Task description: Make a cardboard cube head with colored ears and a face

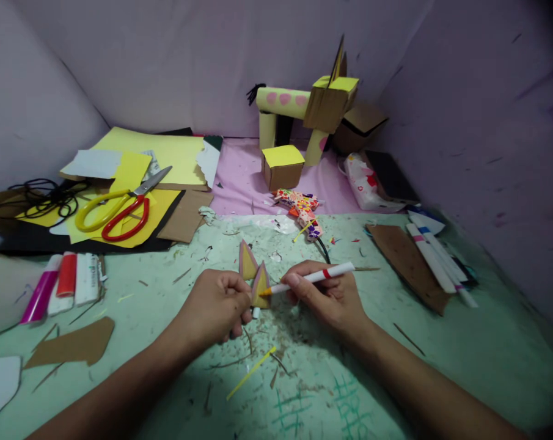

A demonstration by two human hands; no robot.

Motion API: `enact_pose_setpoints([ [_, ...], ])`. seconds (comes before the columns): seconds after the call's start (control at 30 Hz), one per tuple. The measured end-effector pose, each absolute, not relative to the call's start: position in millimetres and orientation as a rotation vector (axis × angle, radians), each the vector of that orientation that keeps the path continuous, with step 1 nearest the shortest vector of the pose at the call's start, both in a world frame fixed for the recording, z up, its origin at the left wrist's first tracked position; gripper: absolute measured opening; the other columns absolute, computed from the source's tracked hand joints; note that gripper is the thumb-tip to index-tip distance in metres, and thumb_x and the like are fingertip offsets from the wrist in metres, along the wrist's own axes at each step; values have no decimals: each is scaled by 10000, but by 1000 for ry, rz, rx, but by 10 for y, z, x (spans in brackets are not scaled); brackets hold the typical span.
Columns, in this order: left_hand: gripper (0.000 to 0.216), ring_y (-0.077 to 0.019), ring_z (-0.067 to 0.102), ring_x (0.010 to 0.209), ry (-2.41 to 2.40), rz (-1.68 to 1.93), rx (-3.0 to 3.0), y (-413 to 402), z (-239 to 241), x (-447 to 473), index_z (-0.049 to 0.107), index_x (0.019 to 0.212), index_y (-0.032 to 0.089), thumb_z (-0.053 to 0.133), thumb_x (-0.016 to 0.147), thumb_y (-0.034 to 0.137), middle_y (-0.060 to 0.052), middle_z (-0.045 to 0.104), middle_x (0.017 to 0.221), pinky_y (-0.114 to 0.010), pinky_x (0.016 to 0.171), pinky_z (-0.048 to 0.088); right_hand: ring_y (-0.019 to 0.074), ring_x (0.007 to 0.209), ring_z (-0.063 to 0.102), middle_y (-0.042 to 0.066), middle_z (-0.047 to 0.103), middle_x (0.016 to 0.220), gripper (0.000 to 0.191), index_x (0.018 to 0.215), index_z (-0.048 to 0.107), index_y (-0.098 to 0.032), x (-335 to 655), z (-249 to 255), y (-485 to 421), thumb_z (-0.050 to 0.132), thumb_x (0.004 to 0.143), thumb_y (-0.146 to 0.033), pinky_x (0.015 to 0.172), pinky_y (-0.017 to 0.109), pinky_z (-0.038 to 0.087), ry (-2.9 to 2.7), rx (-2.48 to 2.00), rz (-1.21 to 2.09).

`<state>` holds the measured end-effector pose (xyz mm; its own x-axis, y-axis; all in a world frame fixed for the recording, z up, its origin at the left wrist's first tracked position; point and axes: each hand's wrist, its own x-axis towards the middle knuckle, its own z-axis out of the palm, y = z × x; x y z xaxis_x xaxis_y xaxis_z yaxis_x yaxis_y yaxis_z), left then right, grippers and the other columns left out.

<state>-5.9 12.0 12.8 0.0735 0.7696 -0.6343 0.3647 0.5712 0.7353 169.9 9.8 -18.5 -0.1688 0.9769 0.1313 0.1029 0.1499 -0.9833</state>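
Note:
Between the thumb and fingers of my left hand [219,302] is pinched a small triangular cardboard piece [261,287], yellowish-tan with a pinkish-purple border. My right hand [329,296] grips a white marker [313,276] with a red band, held like a pen. Its orange-yellow tip rests on or just over the face of the triangle; actual contact is hard to tell. Just behind lies a second, similar triangle [247,261] on the table. A small white bit [256,313] shows below the held piece.
A cardboard animal model [283,101] stands at the back beside a yellow-topped box [283,168]. A patterned glue gun [299,205] lies ahead of my hands. Scissors [134,198] rest on papers at left, near glue sticks [68,275]. More markers [432,260] lie right on cardboard; scraps litter the table.

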Motion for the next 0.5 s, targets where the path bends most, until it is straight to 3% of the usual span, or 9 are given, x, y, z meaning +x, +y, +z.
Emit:
enact_pose_setpoints([
  [0.33, 140, -66, 430, 290, 1536, 420, 985, 125, 123, -38, 529, 603, 156, 488, 702, 66, 41, 555, 426, -148, 267, 284, 95, 402, 473, -9, 560, 461, 175, 657, 664, -149, 1698, -162, 82, 617, 776, -268, 376, 201, 355, -1479, -1072, 1288],
  [0.5, 54, -65, 447, 308, 1489, 748, 922, 193, 174, -215, 559, 635, 143, 581, 684, 146, 33, 582, 442, -147, 281, 312, 99, 428, 515, -21, 595, 499, 161, 740, 689, -189, 1751, -167, 124, 619, 813, -314, 418, 209, 407, -1198, -967, 1278],
])
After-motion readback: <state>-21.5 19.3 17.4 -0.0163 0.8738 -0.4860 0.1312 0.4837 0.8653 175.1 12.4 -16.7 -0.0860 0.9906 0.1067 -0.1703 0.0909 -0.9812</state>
